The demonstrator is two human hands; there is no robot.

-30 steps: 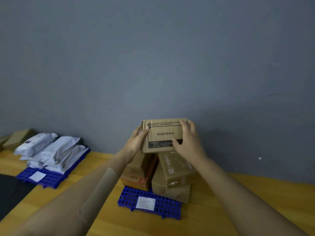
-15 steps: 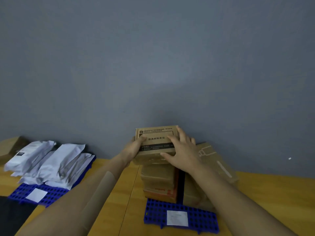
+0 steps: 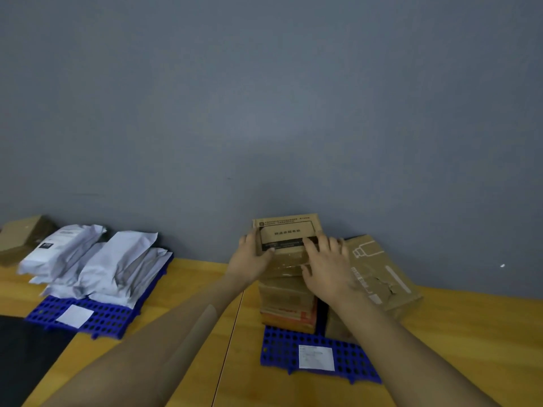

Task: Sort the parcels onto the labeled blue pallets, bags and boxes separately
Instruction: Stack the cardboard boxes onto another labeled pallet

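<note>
– So, what's the lay of it, biggest first?
– A grey-blue wall (image 3: pixel 264 98) behind, a yellow wooden surface (image 3: pixel 455 333) below it, and two blue perforated plastic pallets well apart on that. The left pallet (image 3: pixel 111 318) carries a heap of white plastic mailer bags (image 3: pixel 117 265). The right pallet (image 3: pixel 282 348) carries stacked brown cardboard boxes (image 3: pixel 288 301), with a large flat brown carton (image 3: pixel 382 268) leaning just beside them.
– And the parcel in hand?
– A small brown cardboard box (image 3: pixel 286 233) with black print, sitting on top of the stack. The left hand (image 3: pixel 249 262) grips its left side, thumb on the front. The right hand (image 3: pixel 329 268) clasps its front right corner, fingers over the top.
– Which step, then?
– Setting a box on the box pallet, I'd judge, and nearly done. Next calls for squaring it so the stack doesn't topple, then letting go with both hands.
</note>
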